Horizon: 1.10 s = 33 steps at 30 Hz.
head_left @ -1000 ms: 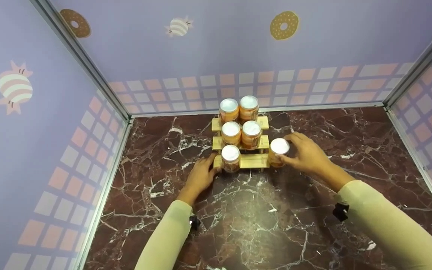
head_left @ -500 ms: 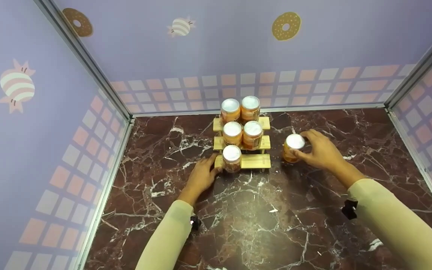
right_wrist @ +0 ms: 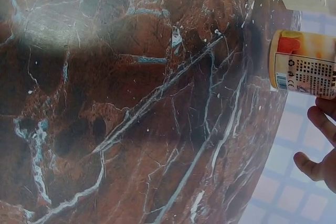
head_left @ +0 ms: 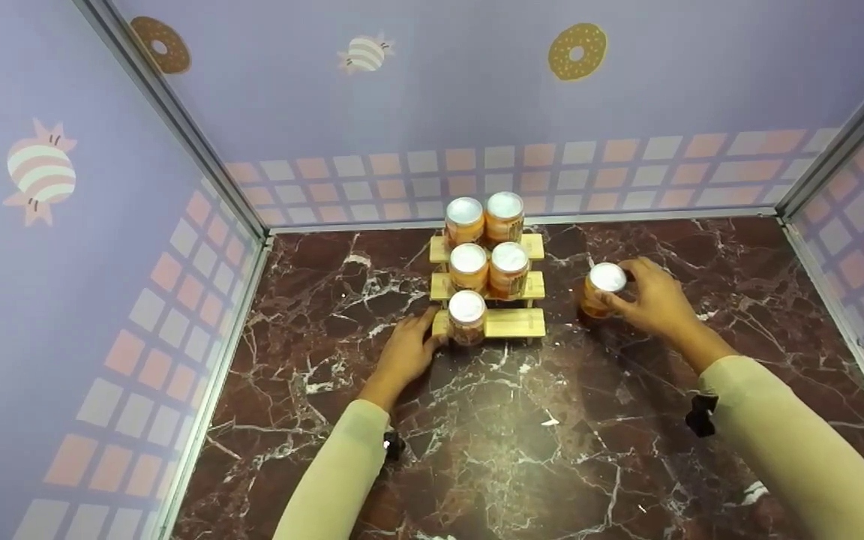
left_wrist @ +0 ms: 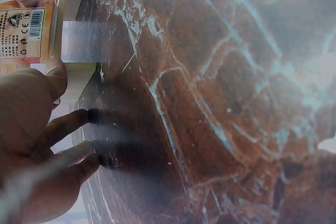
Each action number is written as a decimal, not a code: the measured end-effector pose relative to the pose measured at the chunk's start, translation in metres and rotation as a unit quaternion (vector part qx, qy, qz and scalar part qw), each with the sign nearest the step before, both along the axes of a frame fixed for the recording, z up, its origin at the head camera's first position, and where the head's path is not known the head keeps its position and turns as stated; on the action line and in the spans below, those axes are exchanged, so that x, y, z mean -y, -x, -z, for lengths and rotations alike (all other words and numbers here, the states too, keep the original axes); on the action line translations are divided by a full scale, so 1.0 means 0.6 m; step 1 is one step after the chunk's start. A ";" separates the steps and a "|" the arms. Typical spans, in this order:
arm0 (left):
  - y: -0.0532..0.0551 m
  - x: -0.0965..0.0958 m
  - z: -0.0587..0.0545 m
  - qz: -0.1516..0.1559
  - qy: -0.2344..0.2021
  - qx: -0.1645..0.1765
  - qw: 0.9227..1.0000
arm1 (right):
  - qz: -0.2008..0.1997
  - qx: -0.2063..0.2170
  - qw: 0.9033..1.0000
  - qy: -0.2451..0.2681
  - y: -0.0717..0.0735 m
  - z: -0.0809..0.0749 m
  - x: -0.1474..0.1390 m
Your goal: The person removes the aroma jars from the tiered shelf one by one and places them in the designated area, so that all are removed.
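Note:
A small orange can [head_left: 600,291] with a white top is in my right hand [head_left: 658,301], thumb at its front and fingers behind. It stands upright, right of the stepped wooden stand [head_left: 516,323]. In the right wrist view the can's printed label [right_wrist: 311,72] shows; whether its base touches the table I cannot tell. My left hand [head_left: 404,349] holds the left end of the stand's lowest step between thumb and index finger; its other fingers reach down to the table. One matching can [head_left: 467,319] stands on that step's left half.
Two cans [head_left: 509,271] sit side by side on the middle step. Another pair of cans [head_left: 505,219] fills part of the top step, near the back wall [head_left: 417,105]. The dark marbled table [head_left: 507,442] is enclosed by patterned panels left, right and behind.
My right hand has carried the can rightwards, away from the right end of the lowest step. My left hand keeps its place at the stand, and the other cans stay put.

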<state>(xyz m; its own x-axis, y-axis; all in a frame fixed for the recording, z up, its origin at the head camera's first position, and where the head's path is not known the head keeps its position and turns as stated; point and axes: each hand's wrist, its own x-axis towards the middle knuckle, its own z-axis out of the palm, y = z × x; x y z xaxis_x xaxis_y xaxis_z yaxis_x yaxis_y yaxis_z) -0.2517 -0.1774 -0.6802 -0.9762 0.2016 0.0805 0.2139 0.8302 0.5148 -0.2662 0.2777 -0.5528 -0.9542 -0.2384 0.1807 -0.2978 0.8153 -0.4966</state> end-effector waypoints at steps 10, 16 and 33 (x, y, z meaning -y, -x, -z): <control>-0.003 -0.002 0.001 -0.001 -0.004 -0.004 1.000 | 0.027 0.013 1.000 0.002 0.002 0.017 -0.002; -0.003 -0.001 0.004 0.004 0.006 -0.019 1.000 | 0.035 0.014 0.999 -0.003 0.003 0.018 -0.002; -0.003 -0.002 0.000 -0.003 -0.004 -0.008 1.000 | 0.041 0.044 0.998 -0.010 0.010 0.024 0.002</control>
